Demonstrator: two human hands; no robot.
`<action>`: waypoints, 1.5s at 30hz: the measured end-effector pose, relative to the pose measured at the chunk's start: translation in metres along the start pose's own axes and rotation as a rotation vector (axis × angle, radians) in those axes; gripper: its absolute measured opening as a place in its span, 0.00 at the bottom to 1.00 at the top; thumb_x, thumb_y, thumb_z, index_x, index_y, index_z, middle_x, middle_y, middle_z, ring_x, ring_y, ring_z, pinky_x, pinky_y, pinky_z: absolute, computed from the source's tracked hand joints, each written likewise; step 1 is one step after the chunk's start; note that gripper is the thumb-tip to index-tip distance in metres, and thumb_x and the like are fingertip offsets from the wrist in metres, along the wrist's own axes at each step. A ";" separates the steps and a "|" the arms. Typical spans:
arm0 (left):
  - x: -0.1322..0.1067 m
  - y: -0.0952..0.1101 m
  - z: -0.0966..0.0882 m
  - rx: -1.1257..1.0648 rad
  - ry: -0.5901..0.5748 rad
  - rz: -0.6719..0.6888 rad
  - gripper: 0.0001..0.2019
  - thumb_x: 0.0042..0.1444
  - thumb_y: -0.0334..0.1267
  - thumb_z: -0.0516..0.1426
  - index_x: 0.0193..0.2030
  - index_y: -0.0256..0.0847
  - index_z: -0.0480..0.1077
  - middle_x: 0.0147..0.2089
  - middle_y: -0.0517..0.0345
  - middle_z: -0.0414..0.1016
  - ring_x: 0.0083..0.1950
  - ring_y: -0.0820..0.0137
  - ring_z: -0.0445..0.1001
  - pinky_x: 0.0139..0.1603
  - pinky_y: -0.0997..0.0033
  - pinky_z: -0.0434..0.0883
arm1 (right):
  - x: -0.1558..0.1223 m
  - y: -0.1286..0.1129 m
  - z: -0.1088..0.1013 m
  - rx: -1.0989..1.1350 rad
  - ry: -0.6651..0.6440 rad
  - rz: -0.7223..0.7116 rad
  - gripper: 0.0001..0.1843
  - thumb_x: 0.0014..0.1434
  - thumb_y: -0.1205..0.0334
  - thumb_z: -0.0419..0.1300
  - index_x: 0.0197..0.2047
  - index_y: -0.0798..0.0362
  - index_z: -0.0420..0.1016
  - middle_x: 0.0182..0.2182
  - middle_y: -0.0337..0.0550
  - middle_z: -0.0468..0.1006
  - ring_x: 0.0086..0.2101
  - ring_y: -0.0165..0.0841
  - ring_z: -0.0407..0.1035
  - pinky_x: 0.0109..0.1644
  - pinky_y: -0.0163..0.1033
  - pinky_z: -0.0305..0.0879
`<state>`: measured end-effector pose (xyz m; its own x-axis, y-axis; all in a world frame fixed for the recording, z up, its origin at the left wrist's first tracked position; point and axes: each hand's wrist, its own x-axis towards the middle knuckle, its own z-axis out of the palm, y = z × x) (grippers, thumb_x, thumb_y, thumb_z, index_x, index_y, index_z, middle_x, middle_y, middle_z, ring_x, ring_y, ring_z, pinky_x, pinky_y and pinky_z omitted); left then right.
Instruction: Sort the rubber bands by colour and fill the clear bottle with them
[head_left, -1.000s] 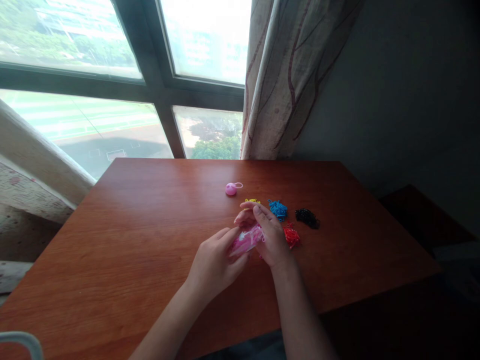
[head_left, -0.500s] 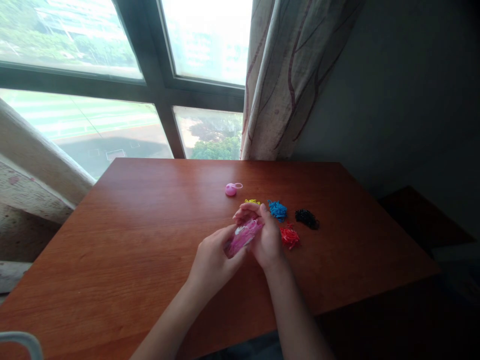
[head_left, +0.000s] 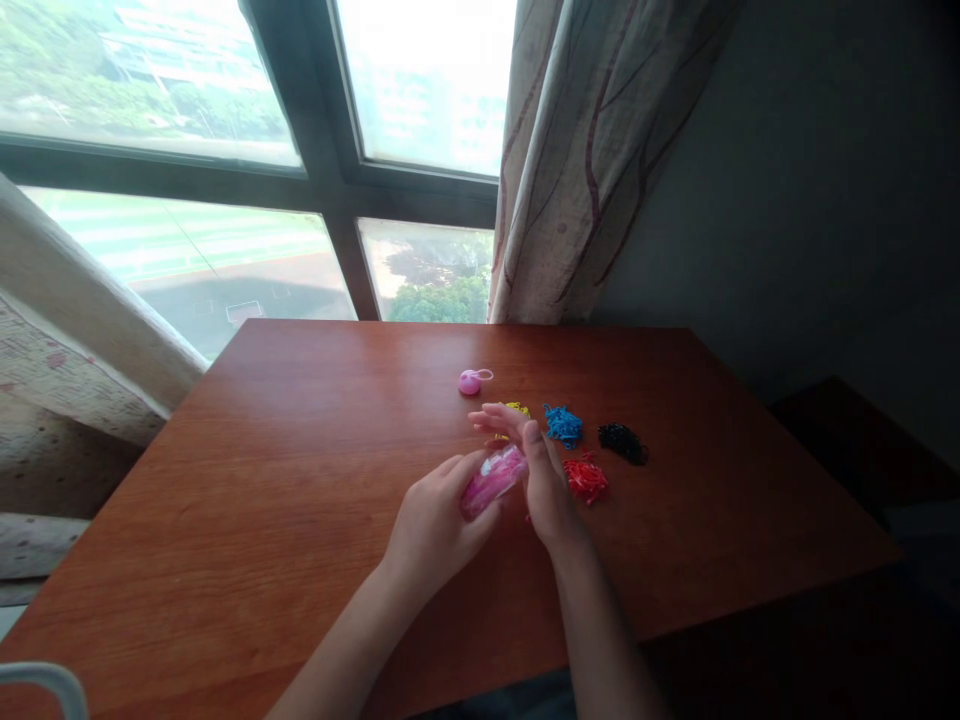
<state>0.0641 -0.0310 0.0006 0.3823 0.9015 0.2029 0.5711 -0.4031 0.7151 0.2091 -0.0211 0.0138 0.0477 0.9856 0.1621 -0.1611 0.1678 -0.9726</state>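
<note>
Fingers of my left hand [head_left: 433, 522] close around a small clear packet of pink rubber bands [head_left: 493, 480] just above the brown wooden tabletop [head_left: 300, 450], my right hand [head_left: 545, 480] loosely open with its thumb on the packet's far end, where I judge a light, level grip wise.

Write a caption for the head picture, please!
Left hand holds a pink container, right hand touching it, over a table with coloured piles.

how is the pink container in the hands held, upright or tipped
Tipped: the pink container lies slanted in the left hand, far end raised toward the right hand.
</note>
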 end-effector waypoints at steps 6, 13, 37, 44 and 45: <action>-0.001 0.002 -0.002 0.019 -0.017 0.028 0.20 0.55 0.35 0.58 0.55 0.42 0.69 0.46 0.52 0.77 0.45 0.62 0.77 0.46 0.65 0.73 | 0.010 -0.006 -0.004 0.149 -0.053 0.058 0.33 0.64 0.32 0.44 0.54 0.46 0.74 0.50 0.45 0.78 0.50 0.39 0.70 0.51 0.43 0.64; -0.001 0.004 -0.002 -0.027 -0.019 0.033 0.20 0.54 0.34 0.58 0.55 0.42 0.69 0.47 0.52 0.77 0.45 0.62 0.77 0.46 0.65 0.73 | 0.020 -0.014 0.001 0.210 0.023 0.059 0.33 0.63 0.31 0.44 0.50 0.46 0.75 0.50 0.45 0.78 0.50 0.39 0.70 0.52 0.44 0.64; -0.001 -0.010 -0.017 -0.609 0.168 -0.185 0.19 0.58 0.42 0.61 0.55 0.41 0.69 0.48 0.56 0.77 0.47 0.67 0.75 0.50 0.71 0.70 | -0.046 -0.017 -0.052 -1.223 -0.444 0.073 0.13 0.58 0.76 0.52 0.33 0.50 0.73 0.34 0.43 0.74 0.35 0.35 0.70 0.39 0.38 0.62; 0.002 -0.010 -0.019 -0.693 0.179 -0.239 0.18 0.55 0.41 0.63 0.52 0.41 0.71 0.44 0.57 0.77 0.45 0.68 0.74 0.48 0.73 0.69 | -0.035 -0.021 -0.025 -1.127 -0.576 0.047 0.11 0.62 0.73 0.54 0.42 0.50 0.73 0.38 0.40 0.76 0.40 0.33 0.71 0.43 0.35 0.63; 0.002 -0.008 -0.020 -0.742 0.174 -0.266 0.18 0.54 0.41 0.64 0.51 0.41 0.71 0.44 0.57 0.77 0.45 0.68 0.74 0.47 0.74 0.69 | -0.033 -0.022 -0.022 -1.133 -0.582 0.049 0.12 0.61 0.73 0.54 0.44 0.50 0.72 0.38 0.39 0.76 0.41 0.33 0.72 0.44 0.35 0.63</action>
<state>0.0456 -0.0227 0.0084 0.1480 0.9888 0.0207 -0.0274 -0.0168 0.9995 0.2328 -0.0581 0.0259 -0.4183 0.9018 -0.1086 0.7914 0.3031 -0.5309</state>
